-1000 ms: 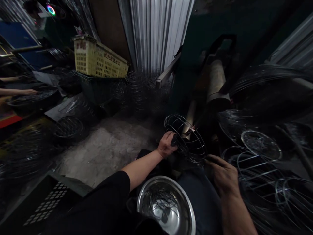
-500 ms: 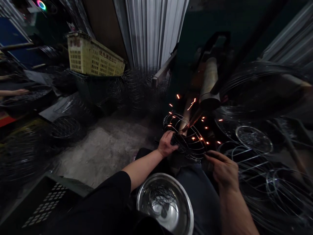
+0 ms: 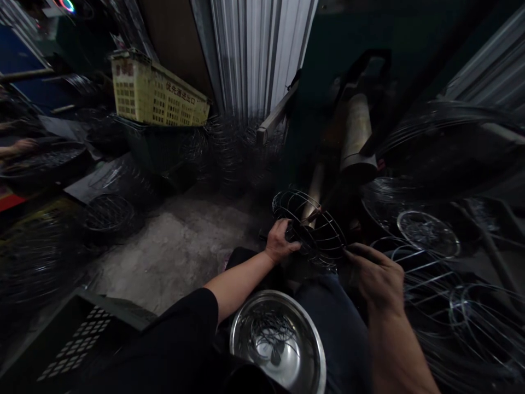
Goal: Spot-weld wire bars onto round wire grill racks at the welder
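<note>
While the left hand point(image 3: 279, 241) closes its fingers around the near rim of a dark wire fan guard point(image 3: 309, 229), the right hand point(image 3: 375, 276) rests at the guard's lower right edge, its fingers curled and pinching toward the wire; whether they actually grip a wire cannot be told in the dim light. The guard stands tilted on edge just above the person's lap, its far side against the tip of a welding machine's arm point(image 3: 315, 189), beneath a pale cylinder point(image 3: 356, 134). A steel bowl point(image 3: 278, 342) holding loose wire pieces sits low between the forearms, just short of the guard. Stacked wire guards point(image 3: 435, 273) crowd the right side, touching or nearly touching the right hand. Open concrete floor point(image 3: 180, 246) lies to the left of the left arm, bounded by further wire stacks and a yellow crate point(image 3: 156, 96) near the corrugated wall point(image 3: 258, 54).
</note>
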`<state>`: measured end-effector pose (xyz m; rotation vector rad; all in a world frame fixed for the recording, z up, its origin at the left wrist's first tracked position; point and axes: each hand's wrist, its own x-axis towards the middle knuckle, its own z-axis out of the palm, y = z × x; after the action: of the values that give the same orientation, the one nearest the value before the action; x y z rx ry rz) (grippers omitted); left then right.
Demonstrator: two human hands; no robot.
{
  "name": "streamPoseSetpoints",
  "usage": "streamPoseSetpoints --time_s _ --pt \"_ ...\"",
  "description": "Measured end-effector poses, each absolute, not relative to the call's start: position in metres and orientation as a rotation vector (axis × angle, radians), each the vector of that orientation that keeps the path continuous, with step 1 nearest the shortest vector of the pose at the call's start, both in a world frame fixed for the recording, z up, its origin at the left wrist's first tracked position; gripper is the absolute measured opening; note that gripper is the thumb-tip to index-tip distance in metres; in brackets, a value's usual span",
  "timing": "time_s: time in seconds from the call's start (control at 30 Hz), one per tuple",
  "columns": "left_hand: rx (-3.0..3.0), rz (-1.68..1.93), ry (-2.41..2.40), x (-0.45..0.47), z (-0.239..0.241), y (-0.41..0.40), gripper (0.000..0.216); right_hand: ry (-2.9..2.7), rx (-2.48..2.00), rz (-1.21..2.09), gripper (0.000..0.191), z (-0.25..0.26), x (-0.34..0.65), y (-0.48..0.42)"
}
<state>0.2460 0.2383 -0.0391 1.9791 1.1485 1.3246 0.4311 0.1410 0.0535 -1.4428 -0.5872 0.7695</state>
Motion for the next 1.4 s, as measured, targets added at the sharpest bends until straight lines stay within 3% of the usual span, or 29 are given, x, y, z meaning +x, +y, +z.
streamPoseSetpoints --time_s 0.37,0.73,0.97,1.17,1.4 --pt "1.758 1.309 1.106 0.249 -0.034 0.224 0.063 -0.580 -1.487 0.759 0.040 0.076 0.423 0.138" --pt "1.481 1.319 1.246 0.258 -0.027 0.227 0.069 -0.778 -1.485 0.756 0.030 0.105 0.412 0.175" --pt "1.532 1.403 1.248 0.262 -0.032 0.227 0.065 -1.097 -1.692 0.184 0.028 0.097 0.385 0.146" --pt "1.527 1.481 1.312 0.264 -0.035 0.222 0.053 -1.253 -1.838 0.120 0.046 0.085 0.325 0.139" --pt "1.482 1.444 1.266 0.262 -0.031 0.225 0.063 -1.114 -1.799 -0.060 0.042 0.096 0.375 0.138"
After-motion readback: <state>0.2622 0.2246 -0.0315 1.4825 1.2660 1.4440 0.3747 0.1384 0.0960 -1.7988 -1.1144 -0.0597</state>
